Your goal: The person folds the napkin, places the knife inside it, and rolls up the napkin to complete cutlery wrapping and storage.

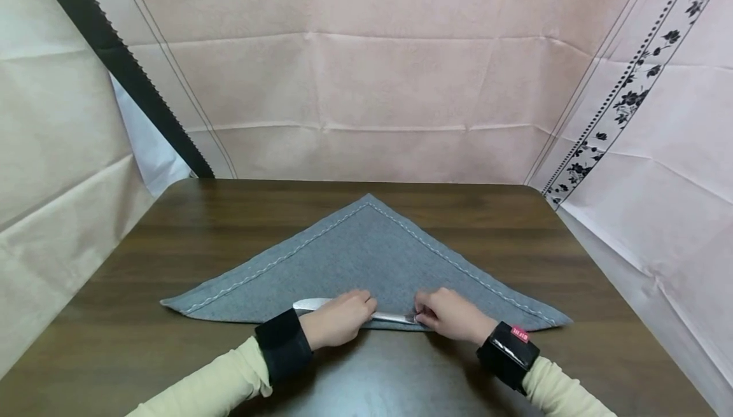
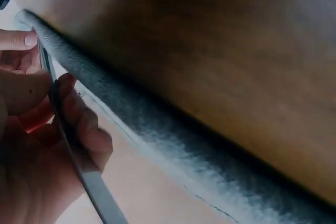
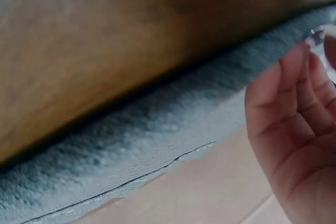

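Observation:
A blue-grey cloth napkin (image 1: 366, 251) lies folded into a triangle, its point toward the far side and white stitching along two edges. My left hand (image 1: 339, 318) grips a silver table knife (image 1: 311, 304), whose broad blade sticks out to the left over the napkin's near fold. In the left wrist view the knife (image 2: 100, 192) runs between thumb and curled fingers. My right hand (image 1: 455, 315) pinches the right end of the silver cutlery (image 1: 395, 318); I cannot tell whether that end belongs to the same knife. In the right wrist view, fingertips (image 3: 299, 59) meet at a shiny metal tip.
The brown wooden table (image 1: 275, 207) extends around the napkin on every side. Behind it hangs a pale cloth backdrop (image 1: 366, 86), with a dark band at left and a floral strip at right. Black straps (image 1: 283, 346) circle both wrists.

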The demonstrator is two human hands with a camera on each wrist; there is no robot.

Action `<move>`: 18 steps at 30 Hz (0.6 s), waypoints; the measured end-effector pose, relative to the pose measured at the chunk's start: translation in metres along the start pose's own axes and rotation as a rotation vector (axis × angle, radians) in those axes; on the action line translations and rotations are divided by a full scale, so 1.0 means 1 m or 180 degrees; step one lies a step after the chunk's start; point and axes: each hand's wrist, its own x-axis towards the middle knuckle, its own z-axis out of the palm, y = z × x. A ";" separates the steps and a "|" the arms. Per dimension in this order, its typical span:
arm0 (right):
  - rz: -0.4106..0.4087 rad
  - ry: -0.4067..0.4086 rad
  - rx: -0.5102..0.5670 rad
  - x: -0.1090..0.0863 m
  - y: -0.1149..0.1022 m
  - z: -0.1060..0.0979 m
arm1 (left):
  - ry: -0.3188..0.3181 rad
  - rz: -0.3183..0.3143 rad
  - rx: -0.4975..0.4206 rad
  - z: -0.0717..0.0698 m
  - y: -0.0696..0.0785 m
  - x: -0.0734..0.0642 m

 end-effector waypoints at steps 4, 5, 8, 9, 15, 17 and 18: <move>0.0049 0.0061 -0.0166 0.000 -0.001 0.005 | -0.0156 -0.0026 0.0171 0.005 -0.001 0.001; 0.0065 0.0050 -0.0169 0.000 -0.001 0.006 | -0.0198 -0.0051 0.0183 0.005 -0.001 0.000; 0.0090 -0.0004 -0.0148 0.001 -0.001 0.008 | -0.0268 -0.0087 0.0228 0.003 0.000 -0.004; 0.0098 -0.0024 -0.0122 0.002 -0.001 0.008 | -0.0236 -0.0072 0.0247 0.002 0.000 -0.006; 0.0140 -0.0044 -0.0078 0.001 -0.002 0.004 | 0.0196 -0.0015 0.0190 -0.013 -0.012 -0.024; 0.0139 -0.0035 -0.0099 0.001 -0.002 0.003 | 0.0196 -0.0132 0.0114 -0.018 -0.021 -0.033; 0.0140 -0.0035 -0.0097 0.001 -0.002 0.003 | 0.0150 -0.0211 0.0073 -0.020 -0.025 -0.037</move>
